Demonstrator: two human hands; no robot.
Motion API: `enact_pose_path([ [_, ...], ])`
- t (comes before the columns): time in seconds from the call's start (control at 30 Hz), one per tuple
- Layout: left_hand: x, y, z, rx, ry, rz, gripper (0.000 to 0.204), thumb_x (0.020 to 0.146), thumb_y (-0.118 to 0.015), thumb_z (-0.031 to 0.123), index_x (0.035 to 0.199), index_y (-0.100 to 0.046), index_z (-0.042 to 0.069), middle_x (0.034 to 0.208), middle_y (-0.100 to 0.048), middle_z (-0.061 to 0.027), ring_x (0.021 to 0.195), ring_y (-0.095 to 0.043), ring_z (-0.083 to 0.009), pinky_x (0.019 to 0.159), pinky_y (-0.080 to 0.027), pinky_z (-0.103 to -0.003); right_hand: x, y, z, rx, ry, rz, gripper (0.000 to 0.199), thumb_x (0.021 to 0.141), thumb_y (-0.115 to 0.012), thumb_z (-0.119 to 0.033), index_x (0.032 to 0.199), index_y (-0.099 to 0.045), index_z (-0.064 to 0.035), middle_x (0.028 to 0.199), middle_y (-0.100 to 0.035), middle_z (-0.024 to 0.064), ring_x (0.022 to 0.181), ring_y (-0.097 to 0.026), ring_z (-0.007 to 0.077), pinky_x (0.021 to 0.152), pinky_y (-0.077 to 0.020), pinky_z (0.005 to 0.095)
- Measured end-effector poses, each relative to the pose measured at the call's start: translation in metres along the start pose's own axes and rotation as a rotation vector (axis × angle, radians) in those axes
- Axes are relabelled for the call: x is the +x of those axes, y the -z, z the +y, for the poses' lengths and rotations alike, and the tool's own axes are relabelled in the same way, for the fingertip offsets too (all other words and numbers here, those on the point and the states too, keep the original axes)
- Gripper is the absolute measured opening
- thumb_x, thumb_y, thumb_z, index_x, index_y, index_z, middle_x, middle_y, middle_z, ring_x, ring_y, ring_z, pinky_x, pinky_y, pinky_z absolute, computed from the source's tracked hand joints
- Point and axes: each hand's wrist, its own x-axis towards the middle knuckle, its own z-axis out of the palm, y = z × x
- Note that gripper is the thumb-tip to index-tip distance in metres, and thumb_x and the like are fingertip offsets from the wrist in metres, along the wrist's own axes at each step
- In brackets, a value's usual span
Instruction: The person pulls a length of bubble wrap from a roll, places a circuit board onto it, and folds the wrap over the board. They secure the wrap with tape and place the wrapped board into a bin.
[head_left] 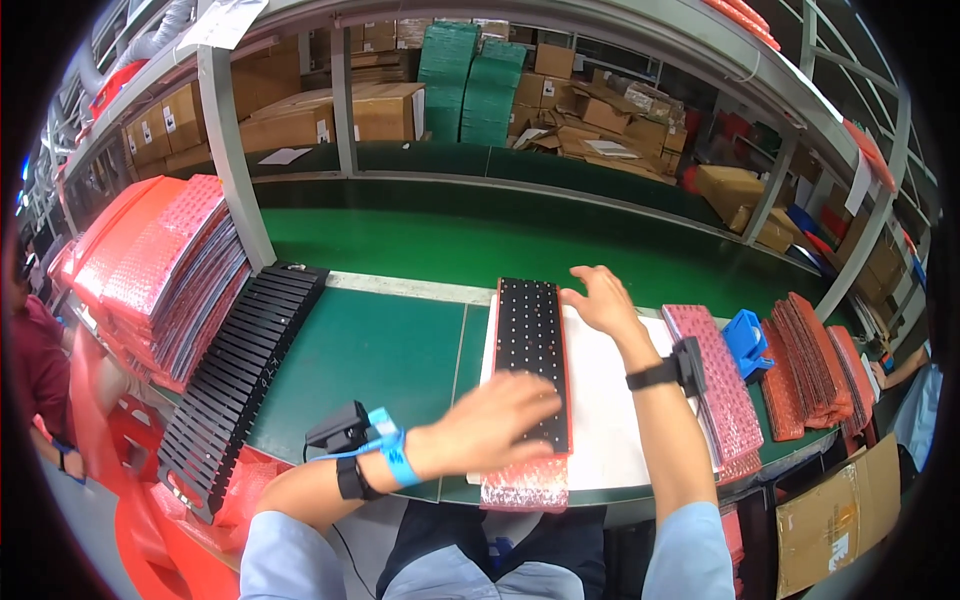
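Note:
A long black board [530, 330] dotted with small white points and edged in red lies lengthwise before me. Its near end rests over a piece of pink bubble wrap [525, 485], and a white sheet [610, 420] lies under and beside it. My left hand [497, 418], slightly blurred, is stretched flat across the board's near half; whether it touches or hovers cannot be told. By the board's far right edge is my right hand [600, 300], fingers spread and nothing in them. Both wrists wear black straps with small devices.
On the left stand a black slotted rack [235, 385] and a tall stack of pink bubble-wrap pouches [165, 270]. To the right lie a pink bubble-wrap pouch [712, 385], a blue dispenser [747, 345] and more red pouches [805, 360]. A green belt [450, 235] runs behind the bench.

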Motion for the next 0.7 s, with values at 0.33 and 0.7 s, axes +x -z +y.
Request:
enact_pose_path([
  [0.33, -0.026, -0.027, 0.001, 0.026, -0.099, -0.253, 0.043, 0.091, -0.060, 0.018, 0.134, -0.055, 0.011, 0.141, -0.050, -0.0083, 0.134, -0.044, -0.0270, 0.114, -0.033, -0.046, 0.083, -0.023, 0.001, 0.006, -0.019, -0.770, 0.081, 0.073, -0.079, -0.051, 0.134, -0.056, -0.0026, 0.125, -0.062, 0.0224, 0.117, -0.060, 0.0341, 0.099, -0.0470, 0.0398],
  [0.7, -0.015, -0.021, -0.012, 0.217, -0.184, -0.235, 0.042, 0.092, -0.058, 0.015, 0.133, -0.056, 0.011, 0.144, -0.047, -0.0086, 0.136, -0.042, -0.0275, 0.116, -0.028, -0.046, 0.103, 0.057, -0.015, 0.219, 0.037, -0.455, 0.053, 0.063, -0.090, -0.026, 0.103, -0.067, 0.0011, 0.089, -0.067, 0.0053, 0.083, -0.061, 0.0156, 0.073, -0.0500, 0.0312],
])
